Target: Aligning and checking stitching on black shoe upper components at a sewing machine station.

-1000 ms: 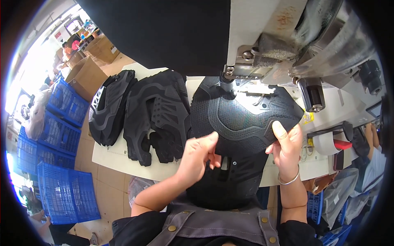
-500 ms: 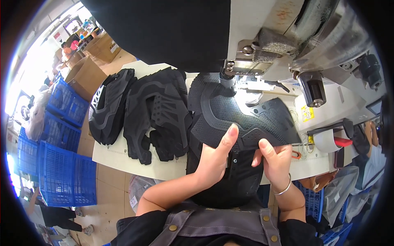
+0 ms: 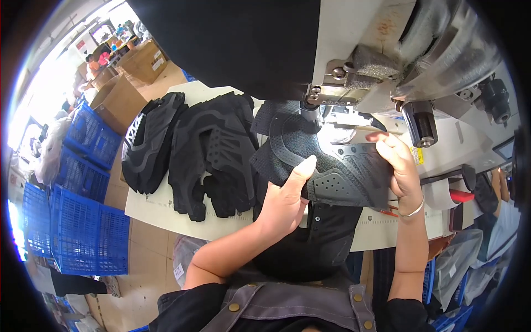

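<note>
A black shoe upper (image 3: 337,185) with mesh, smooth overlays and small holes lies at the sewing machine (image 3: 343,77), under its lit needle area. My left hand (image 3: 289,193) grips its near edge, thumb on top and the fingers hidden beneath. At its right end, my right hand (image 3: 399,169) holds the edge, with a bracelet on the wrist. More black material hangs over the table edge below the piece, toward my lap. To the left lie a stack of flat black shoe uppers (image 3: 213,146) and a folded pile of black uppers (image 3: 152,146).
The white table (image 3: 149,213) has a ruler marking along its near edge. Blue plastic crates (image 3: 91,232) stand on the floor at left, with cardboard boxes (image 3: 117,102) behind. A metal cylinder (image 3: 420,124) hangs from the machine. A red-ended object (image 3: 461,196) sits at right.
My right hand has moved up and right, from the near edge to the right end of the shoe upper. The upper has turned slightly and tilted. My left hand has shifted slightly.
</note>
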Demonstrator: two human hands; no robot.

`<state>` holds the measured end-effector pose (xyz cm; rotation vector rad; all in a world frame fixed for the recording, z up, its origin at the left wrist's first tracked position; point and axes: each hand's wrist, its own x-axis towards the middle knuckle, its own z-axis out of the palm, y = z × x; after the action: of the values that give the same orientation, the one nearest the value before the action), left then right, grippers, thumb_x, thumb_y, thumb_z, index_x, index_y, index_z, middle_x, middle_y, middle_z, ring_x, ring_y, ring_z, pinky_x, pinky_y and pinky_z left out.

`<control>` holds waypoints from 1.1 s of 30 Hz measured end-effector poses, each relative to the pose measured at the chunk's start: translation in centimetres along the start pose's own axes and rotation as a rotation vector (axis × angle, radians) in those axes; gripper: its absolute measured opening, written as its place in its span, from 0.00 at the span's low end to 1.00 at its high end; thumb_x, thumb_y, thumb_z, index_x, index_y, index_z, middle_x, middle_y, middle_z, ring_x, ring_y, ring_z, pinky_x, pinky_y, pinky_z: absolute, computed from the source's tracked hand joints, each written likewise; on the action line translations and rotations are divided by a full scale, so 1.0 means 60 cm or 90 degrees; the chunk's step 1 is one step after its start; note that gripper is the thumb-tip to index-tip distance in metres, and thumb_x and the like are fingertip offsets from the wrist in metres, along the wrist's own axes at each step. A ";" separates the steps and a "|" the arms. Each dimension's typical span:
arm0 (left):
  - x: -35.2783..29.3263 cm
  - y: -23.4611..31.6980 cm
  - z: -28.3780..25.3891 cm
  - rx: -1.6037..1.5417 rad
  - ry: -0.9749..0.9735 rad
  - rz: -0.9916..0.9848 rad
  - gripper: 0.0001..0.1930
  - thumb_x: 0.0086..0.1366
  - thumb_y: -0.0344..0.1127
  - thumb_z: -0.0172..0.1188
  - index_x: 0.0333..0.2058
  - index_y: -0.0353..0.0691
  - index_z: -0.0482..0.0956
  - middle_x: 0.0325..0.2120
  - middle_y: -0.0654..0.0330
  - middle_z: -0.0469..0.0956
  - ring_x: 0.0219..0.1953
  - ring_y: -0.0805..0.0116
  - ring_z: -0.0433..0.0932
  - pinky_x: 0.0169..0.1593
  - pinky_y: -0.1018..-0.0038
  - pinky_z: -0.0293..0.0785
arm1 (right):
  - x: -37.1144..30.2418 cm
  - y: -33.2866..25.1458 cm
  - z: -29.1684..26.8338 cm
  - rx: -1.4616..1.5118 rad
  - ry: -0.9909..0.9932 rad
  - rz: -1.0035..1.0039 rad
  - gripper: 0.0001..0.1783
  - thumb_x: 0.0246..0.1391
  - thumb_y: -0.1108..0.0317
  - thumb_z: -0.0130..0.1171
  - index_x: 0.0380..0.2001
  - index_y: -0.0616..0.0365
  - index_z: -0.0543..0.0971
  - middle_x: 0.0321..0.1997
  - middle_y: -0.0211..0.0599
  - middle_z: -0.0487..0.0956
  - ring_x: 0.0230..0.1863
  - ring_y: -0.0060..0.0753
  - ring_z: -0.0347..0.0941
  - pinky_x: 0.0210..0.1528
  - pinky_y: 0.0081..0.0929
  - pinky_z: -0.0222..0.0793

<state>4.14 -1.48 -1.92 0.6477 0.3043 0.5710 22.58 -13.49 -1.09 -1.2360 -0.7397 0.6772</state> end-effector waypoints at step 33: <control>0.024 0.016 0.006 0.063 -0.033 0.099 0.08 0.59 0.27 0.52 0.38 0.38 0.71 0.32 0.66 0.73 0.34 0.79 0.73 0.40 0.80 0.70 | 0.017 -0.013 0.010 -0.060 0.045 -0.073 0.04 0.51 0.73 0.51 0.30 0.60 0.75 0.30 0.23 0.73 0.32 0.13 0.65 0.37 0.12 0.59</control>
<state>5.09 -0.16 -1.19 0.7856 0.2359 0.6900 22.73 -12.48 -0.10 -1.2862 -0.7838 0.5074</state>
